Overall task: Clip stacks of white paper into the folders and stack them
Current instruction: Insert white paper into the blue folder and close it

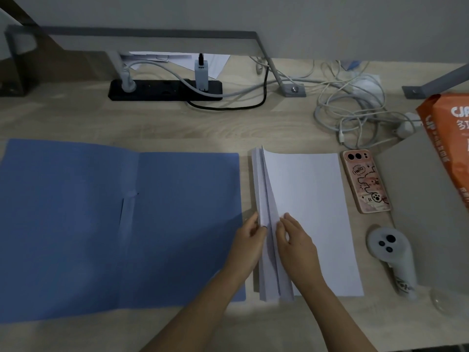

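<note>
A blue folder (pixel 101 224) lies open and flat on the left of the desk, its clip strip along the spine. Right of it sits a stack of white paper (pixel 312 212) whose left edge is lifted and fanned into several layers. My left hand (pixel 247 241) pinches the raised left edge of the paper from the folder side. My right hand (pixel 295 240) grips the top sheets at that same lifted edge, fingers curled over them.
A phone (pixel 365 181) in a pink case and a white controller (pixel 393 257) lie right of the paper. An orange paper pack (pixel 449 138) rests on a grey board at the far right. A power strip (pixel 165 90) and tangled white cables (pixel 355 118) occupy the back.
</note>
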### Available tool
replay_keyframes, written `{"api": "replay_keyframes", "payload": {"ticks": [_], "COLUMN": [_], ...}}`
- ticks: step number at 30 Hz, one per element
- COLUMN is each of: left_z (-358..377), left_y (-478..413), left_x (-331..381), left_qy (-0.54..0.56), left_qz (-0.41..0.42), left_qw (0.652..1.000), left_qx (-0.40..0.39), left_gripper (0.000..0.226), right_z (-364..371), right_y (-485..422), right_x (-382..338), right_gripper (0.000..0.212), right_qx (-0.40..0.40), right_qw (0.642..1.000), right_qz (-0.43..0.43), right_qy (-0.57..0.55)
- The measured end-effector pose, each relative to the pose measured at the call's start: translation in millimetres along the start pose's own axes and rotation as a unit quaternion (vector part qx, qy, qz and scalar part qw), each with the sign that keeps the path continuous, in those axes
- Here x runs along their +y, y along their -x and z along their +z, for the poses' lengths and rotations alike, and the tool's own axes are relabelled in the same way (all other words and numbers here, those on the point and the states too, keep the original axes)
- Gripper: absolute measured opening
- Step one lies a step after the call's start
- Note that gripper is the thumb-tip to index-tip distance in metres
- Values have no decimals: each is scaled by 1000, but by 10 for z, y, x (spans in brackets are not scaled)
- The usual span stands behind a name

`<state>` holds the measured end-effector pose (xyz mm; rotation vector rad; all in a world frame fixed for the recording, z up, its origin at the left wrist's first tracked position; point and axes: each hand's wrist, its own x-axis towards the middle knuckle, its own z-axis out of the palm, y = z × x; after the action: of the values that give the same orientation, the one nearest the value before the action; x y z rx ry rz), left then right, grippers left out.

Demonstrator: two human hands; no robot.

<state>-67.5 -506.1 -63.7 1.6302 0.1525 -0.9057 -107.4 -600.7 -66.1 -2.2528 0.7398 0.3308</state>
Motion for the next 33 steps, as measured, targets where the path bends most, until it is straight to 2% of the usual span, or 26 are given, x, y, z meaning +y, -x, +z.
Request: {"api": "replay_keyframes", "payload": {"ticks": [3,5,9,12,14,16,18,20,24,27,30,33], "left_z": [44,92,176,246,288,297,288,283,306,314,304,307], "left_y": [8,5,-101,-152,-158,-133,-119,-123,-102,-110,-116,-126], "left_x": [-55,-62,5,58,40,-3,-60,-118,-223,-317,-383,-411], "left_qy": [-57,-57,55,22,-12,-76,-159,-200,-192,-209,-202,-191], "left_qz": [37,68,-3,-37,-23,42,86,77,85,90,94,93], "left_qw": [995,992,998,998,997,988,973,970,972,968,968,970], "left_qx": [69,88,29,39,70,131,145,119,105,108,112,117], "left_gripper": [42,42,36,45,36,21,33,47,74,78,102,112], "right_z": [33,29,10,-3,0,9,14,23,48,53,48,51], "right_y": [6,15,19,10,-3,-14,-24,-34,-33,-22,-21,-24], "right_x": [3,-2,-20,-44,-11,49,101,122,108,97,90,90], "right_gripper": [37,33,32,39,42,43,44,43,45,46,46,47], "right_qx": [21,23,19,14,6,-1,-1,1,4,0,-1,-10], "right_qw": [1000,1000,999,1000,999,999,999,1000,1000,1000,1000,1000], "right_qz": [-12,-16,-30,-27,-30,-34,-32,-18,-3,-13,-17,-18], "right_qy": [5,-2,-14,-7,17,29,22,-3,-21,-8,5,10]}}
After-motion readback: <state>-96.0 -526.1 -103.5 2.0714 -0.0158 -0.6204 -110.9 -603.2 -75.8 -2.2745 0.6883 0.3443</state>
